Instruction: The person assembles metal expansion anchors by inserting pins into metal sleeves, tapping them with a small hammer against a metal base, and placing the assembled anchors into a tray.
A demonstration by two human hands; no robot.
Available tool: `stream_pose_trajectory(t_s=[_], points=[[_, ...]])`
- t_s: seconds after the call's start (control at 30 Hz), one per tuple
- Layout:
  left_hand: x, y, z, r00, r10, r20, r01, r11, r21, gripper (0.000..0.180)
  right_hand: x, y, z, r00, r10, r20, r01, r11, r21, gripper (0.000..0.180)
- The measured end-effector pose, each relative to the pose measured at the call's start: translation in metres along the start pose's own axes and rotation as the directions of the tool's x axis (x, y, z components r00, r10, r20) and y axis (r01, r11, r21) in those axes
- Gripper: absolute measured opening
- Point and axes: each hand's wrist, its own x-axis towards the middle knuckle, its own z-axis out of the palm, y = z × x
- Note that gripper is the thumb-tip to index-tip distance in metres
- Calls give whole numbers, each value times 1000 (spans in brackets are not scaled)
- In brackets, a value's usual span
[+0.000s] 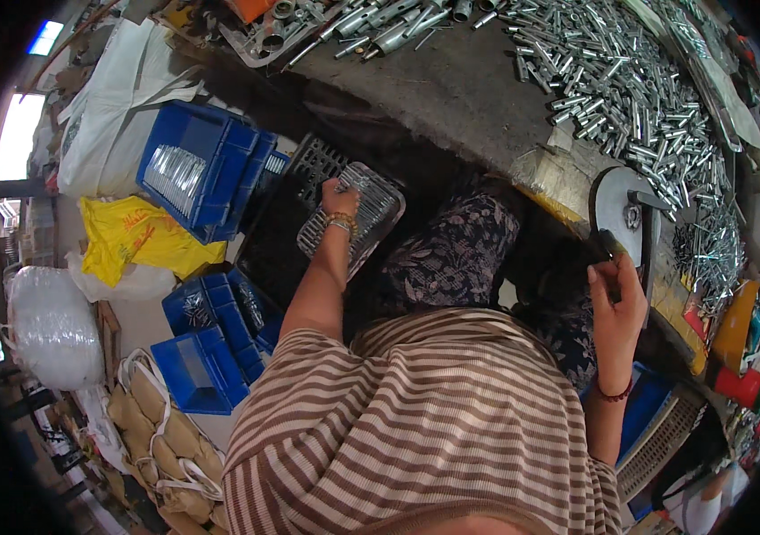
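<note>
Gripping the near rim of a clear ribbed plastic tray point(358, 214), the left hand point(338, 198) has its fingers curled over the edge, closed on it. The tray tilts above a black slotted crate point(309, 169) just beyond the grip and looks light and thin-walled, likely springy and a bit slick, so a hold at the rim with the thumb on top seems the safest place; whether it carries parts I cannot tell. Left of the grip stands a blue bin point(210, 165) with shiny pieces inside, and smaller blue bins point(210, 348) sit lower down on the floor, leaving little free room on that side. Just right of the grip comes the dark front edge of the counter point(451, 89), a hard lip the tray could knock.

Farther right, the right hand point(616, 294) is closed around a dark handle point(614, 250) beside a round metal disc point(619, 209) fixed at the counter's edge. Beyond this grip lies a heap of small metal tubes point(630, 98), loose and likely to roll, crowding the surface.
</note>
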Motion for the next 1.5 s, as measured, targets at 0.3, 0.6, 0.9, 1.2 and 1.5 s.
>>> stream_pose_trajectory(t_s=[0.3, 0.6, 0.9, 1.2, 1.5], points=[[21, -6, -28, 996, 71, 55, -59, 981, -183, 39, 4, 1, -3, 1000, -20, 19, 20, 1000, -11, 33], [-127, 200, 17, 829, 554, -73, -550, 787, -280, 15, 0, 7, -3, 998, -59, -33, 59, 998, 3, 23], [-260, 278, 132, 146, 828, 542, -975, 213, -63, 21, -10, -2, -9, 994, -90, -60, 94, 993, 75, 25], [-247, 284, 155, 312, 715, 626, -934, 350, 66, 25, -5, 25, -66, 920, -182, -346, 126, 976, -178, 24], [-303, 274, 132, 326, 478, 816, -104, 876, -471, 34, 58, 100, -124, 848, -178, -499, -83, 885, -457, 34]])
